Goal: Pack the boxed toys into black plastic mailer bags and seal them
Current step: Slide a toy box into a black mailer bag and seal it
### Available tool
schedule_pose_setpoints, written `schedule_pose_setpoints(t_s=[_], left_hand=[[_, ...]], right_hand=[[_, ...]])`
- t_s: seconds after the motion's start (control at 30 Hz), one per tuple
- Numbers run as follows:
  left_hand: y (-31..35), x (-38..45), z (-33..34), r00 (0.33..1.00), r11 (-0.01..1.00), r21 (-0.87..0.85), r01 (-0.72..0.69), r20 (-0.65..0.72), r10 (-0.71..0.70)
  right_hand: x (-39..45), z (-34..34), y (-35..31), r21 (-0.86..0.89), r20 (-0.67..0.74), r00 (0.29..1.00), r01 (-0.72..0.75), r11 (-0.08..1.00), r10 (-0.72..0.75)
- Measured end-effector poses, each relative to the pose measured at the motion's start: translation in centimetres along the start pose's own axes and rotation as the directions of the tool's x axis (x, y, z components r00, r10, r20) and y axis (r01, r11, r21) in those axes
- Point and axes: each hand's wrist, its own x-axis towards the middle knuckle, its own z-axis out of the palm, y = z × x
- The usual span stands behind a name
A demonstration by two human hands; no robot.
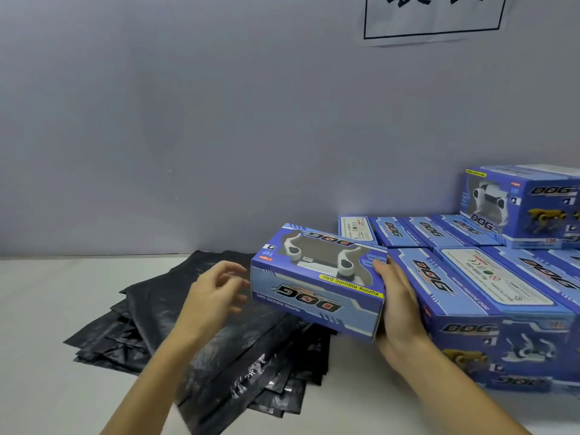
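One toy box (317, 287) in right hand (398, 312) — left hand (216, 293) open beside it.

A packing station: stacked toy boxes (489, 277), black mailer bags (201, 334), white table (47, 309).

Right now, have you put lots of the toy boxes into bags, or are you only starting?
Only starting, it looks like. No packed or sealed bag is in view. The right hand holds one toy box above the pile of black bags, which lie flat on the table. The left hand hovers open beside the box. The stack of boxes on the right is left to pack.
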Motion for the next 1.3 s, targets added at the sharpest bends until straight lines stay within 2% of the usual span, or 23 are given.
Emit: schedule_pose_setpoints(t_s=[0.03, 0.07, 0.1, 0.17, 0.23, 0.63, 0.73, 1.03, 1.17, 1.3], left_hand=[[-0.7, 0.2, -0.8, 0.995, 0.972, 0.227, -0.065, 0.084, 0.048], [-1.3, 0.2, -1.4, 0.976, 0.905, 0.408, -0.119, 0.217, 0.031], [-1.9, 0.1, -1.7, 0.935, 0.831, 0.533, -0.156, 0.352, -0.050], [-2.5, -0.3, -1.8, 0.838, 0.716, 0.679, -0.163, 0.479, -0.263], [-2.8, -0.7, -1.3, 0.803, 0.647, 0.741, -0.181, 0.491, -0.338], [-2.9, -1.2, 0.3, 0.769, 0.584, 0.770, -0.257, 0.529, -0.360], [-2.6, -1.0, 0.2, 0.794, 0.596, 0.766, -0.242, 0.509, -0.331], [-2.5, -0.5, -0.3, 0.855, 0.711, 0.659, -0.246, 0.493, -0.161], [-2.5, 0.0, -0.7, 0.918, 0.772, 0.590, -0.234, 0.396, -0.024], [-2.3, 0.1, -0.9, 0.941, 0.784, 0.560, -0.268, 0.327, 0.088]], right_hand=[[0.1, -0.1, 0.0, -0.010, -0.004, 1.000, 0.005, 1.000, -0.005], [0.1, -0.1, 0.1, -0.018, -0.002, 1.000, 0.007, 1.000, -0.007], [0.1, -0.1, 0.1, -0.026, 0.003, 1.000, 0.007, 1.000, -0.007], [0.2, -0.1, 0.4, -0.046, 0.009, 1.000, 0.011, 0.999, -0.011], [0.3, -0.1, 0.6, -0.067, 0.007, 1.000, 0.022, 0.998, -0.021], [0.3, -0.4, 1.0, -0.111, 0.022, 1.000, 0.010, 0.994, -0.007], [0.1, -0.2, 0.7, -0.107, 0.023, 1.000, 0.012, 0.994, -0.010], [-0.3, 0.2, 0.0, -0.086, -0.011, 0.999, -0.032, 0.996, 0.031], [-0.6, 0.4, -0.5, -0.063, -0.023, 0.998, -0.064, 0.996, 0.063], [-0.9, 0.5, -0.8, -0.053, -0.003, 0.993, -0.120, 0.991, 0.120]])
